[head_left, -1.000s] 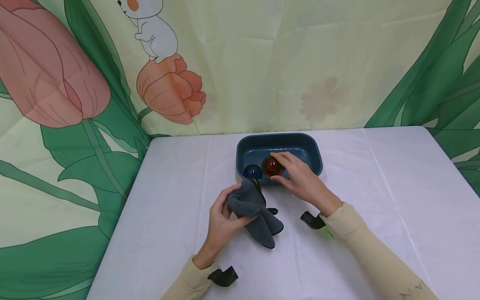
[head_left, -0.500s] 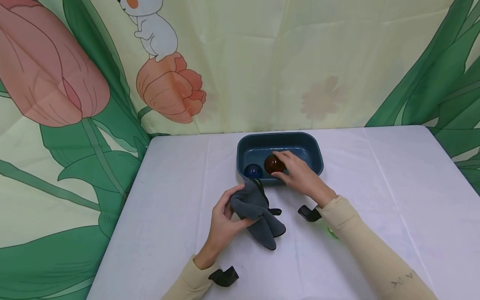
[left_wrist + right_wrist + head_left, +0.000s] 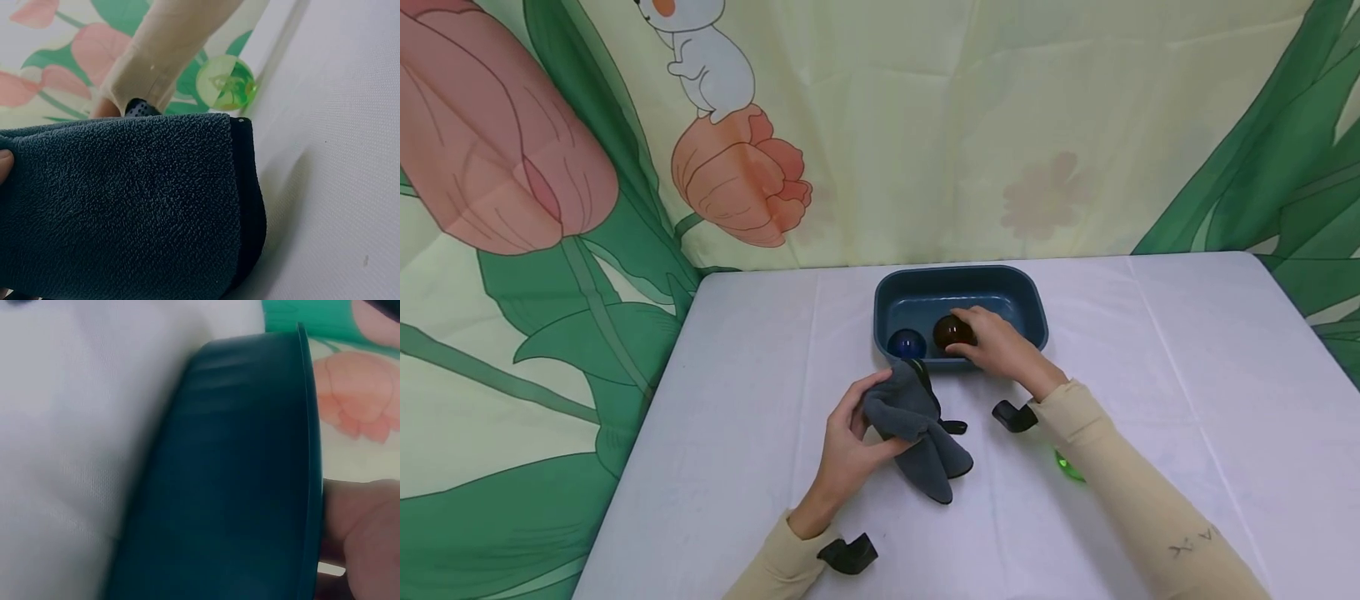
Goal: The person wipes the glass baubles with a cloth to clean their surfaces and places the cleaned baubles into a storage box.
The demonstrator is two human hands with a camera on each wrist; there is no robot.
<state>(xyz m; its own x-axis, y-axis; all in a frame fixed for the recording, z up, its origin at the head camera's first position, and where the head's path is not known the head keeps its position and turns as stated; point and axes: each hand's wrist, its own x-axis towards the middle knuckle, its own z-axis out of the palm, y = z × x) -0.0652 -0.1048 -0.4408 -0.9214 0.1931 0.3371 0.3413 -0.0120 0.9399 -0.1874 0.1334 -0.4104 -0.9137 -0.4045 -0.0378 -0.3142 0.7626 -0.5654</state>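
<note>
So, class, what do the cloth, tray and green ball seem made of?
Cloth: matte towelling or microfibre, by its fuzzy pile. Tray: probably plastic, smooth, with glossy highlights inside. Green ball: see-through glass or plastic, can't tell which; the backdrop shows through.

R sleeve (image 3: 1138,500), head view: two sm. dk marks (image 3: 1181,548) side by side; one approx. a "V" (image 3: 1206,534), the other crossed strokes (image 3: 1181,548), illegible. Can't tell if they're letters or just a design. Wrist views: no legible txt.
</note>
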